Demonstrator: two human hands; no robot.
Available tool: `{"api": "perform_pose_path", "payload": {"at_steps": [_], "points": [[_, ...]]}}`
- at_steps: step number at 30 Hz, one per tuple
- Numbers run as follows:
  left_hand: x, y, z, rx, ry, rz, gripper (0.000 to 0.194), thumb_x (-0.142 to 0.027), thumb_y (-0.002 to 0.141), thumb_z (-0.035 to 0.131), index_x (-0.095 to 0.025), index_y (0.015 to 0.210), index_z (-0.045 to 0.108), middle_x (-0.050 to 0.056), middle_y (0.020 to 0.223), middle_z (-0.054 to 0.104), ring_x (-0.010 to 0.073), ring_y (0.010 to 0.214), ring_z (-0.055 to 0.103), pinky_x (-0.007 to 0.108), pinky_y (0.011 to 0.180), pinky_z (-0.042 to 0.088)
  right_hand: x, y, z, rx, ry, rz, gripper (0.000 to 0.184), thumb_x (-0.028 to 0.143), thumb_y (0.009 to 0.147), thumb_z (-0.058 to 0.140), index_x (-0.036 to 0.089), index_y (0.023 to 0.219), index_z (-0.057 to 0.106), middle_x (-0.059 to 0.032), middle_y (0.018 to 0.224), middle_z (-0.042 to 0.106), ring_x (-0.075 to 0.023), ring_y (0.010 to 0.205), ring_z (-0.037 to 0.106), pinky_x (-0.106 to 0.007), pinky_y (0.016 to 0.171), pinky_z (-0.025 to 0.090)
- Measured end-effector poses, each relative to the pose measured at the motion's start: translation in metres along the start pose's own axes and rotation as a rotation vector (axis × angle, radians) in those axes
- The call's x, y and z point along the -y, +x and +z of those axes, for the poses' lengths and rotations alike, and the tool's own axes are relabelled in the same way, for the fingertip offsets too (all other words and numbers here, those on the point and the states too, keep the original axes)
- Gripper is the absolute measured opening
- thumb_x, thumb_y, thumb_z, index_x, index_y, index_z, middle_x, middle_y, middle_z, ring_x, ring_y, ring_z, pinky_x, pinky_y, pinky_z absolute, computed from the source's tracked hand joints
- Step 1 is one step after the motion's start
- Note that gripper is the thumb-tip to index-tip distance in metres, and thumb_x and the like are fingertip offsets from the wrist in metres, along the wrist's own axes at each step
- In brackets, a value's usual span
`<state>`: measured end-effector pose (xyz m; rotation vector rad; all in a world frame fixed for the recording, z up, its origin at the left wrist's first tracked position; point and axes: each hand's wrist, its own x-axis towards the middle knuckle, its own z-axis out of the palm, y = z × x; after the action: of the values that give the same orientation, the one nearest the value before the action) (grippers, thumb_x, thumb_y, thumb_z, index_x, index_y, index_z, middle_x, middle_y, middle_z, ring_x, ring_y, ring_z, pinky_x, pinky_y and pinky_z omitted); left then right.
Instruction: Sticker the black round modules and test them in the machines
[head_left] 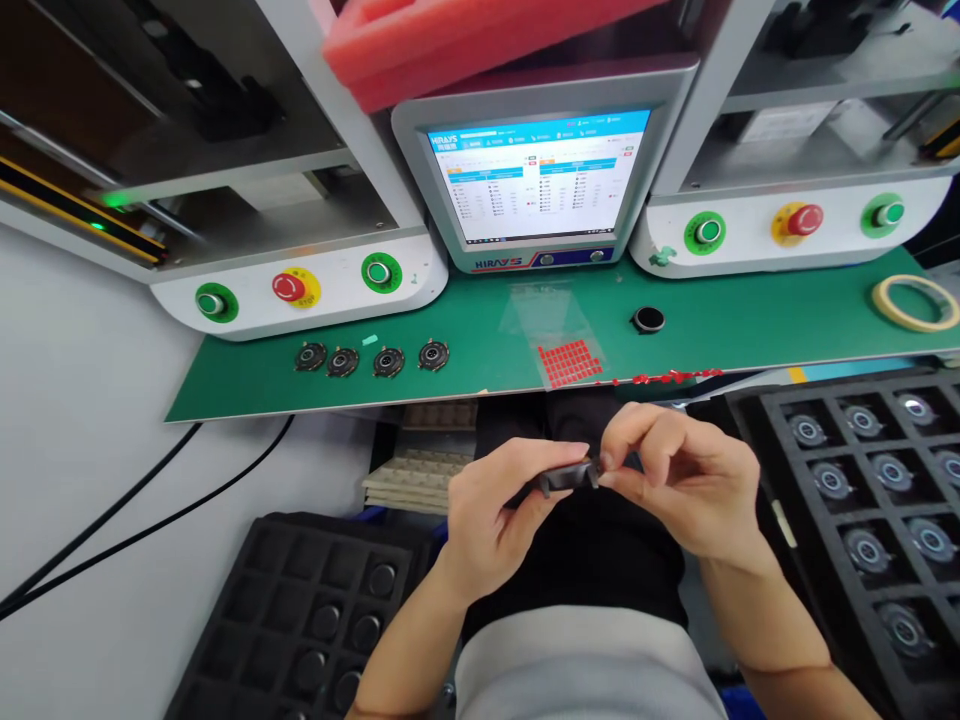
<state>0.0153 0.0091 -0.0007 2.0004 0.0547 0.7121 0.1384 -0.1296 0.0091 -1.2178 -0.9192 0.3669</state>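
Observation:
My left hand point(499, 515) grips a small flat black round part point(568, 477) edge-on, thumb on top, in front of my lap. My right hand point(686, 475) pinches at the part's right edge with thumb and forefinger pressed together. Both hands sit below the front edge of the green mat point(487, 345). A clear sheet with rows of small red stickers point(568, 362) lies on the mat just beyond my hands. Several round black parts point(373, 358) stand in a row on the mat's left.
A black tray point(300, 610) with round parts sits at lower left; another black tray point(870, 500) of silver-centred parts at right. A monitor point(536, 180) stands between two machines with green and red buttons. A tape roll point(915, 302) and a black ring point(648, 320) lie on the mat.

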Motion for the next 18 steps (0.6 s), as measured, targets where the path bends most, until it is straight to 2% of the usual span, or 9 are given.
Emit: {"api": "perform_pose_path", "payload": {"at_steps": [4, 6, 9, 15, 18], "points": [[0.001, 0.0, 0.0, -0.03, -0.009, 0.015, 0.025, -0.015, 0.09, 0.062, -0.022, 0.113, 0.067, 0.004, 0.1, 0.076, 0.014, 0.084, 0.071, 0.023, 0.076, 0.057, -0.002, -0.004, 0.009, -0.107, -0.006, -0.062, 0.03, -0.004, 0.075, 0.07, 0.023, 0.082, 0.06, 0.0013, 0.079, 0.067, -0.0129, 0.073, 0.064, -0.027, 0.063, 0.055], [0.002, 0.001, 0.0, -0.046, -0.012, 0.026, 0.025, -0.015, 0.09, 0.062, -0.022, 0.114, 0.067, 0.004, 0.101, 0.076, 0.0138, 0.085, 0.071, 0.022, 0.075, 0.057, -0.003, -0.007, 0.013, -0.17, -0.046, -0.104, 0.036, -0.006, 0.073, 0.07, 0.024, 0.092, 0.065, 0.0002, 0.084, 0.07, -0.0143, 0.077, 0.067, -0.029, 0.067, 0.057], [0.003, 0.002, -0.001, -0.059, -0.007, 0.047, 0.025, -0.015, 0.09, 0.062, -0.022, 0.114, 0.068, 0.004, 0.1, 0.076, 0.0135, 0.086, 0.071, 0.021, 0.074, 0.056, -0.002, -0.01, 0.016, -0.218, -0.1, -0.131, 0.043, -0.007, 0.071, 0.071, 0.026, 0.098, 0.068, -0.0007, 0.088, 0.073, -0.0156, 0.079, 0.069, -0.031, 0.068, 0.059], [0.004, 0.003, -0.004, -0.012, -0.037, 0.061, 0.027, -0.014, 0.091, 0.06, -0.021, 0.116, 0.067, 0.004, 0.1, 0.076, 0.0131, 0.086, 0.071, 0.021, 0.076, 0.056, 0.0, -0.008, 0.011, -0.174, -0.117, -0.156, 0.039, -0.008, 0.07, 0.073, 0.024, 0.092, 0.07, -0.0007, 0.082, 0.073, -0.0161, 0.074, 0.068, -0.032, 0.065, 0.058], [0.006, 0.004, -0.007, 0.024, -0.091, 0.069, 0.026, -0.017, 0.092, 0.06, -0.021, 0.117, 0.067, 0.004, 0.102, 0.076, 0.0125, 0.087, 0.07, 0.02, 0.077, 0.055, 0.004, 0.003, -0.001, -0.015, -0.076, -0.104, 0.036, -0.007, 0.071, 0.072, 0.023, 0.09, 0.068, -0.0001, 0.079, 0.071, -0.0147, 0.072, 0.067, -0.031, 0.064, 0.057]]}}
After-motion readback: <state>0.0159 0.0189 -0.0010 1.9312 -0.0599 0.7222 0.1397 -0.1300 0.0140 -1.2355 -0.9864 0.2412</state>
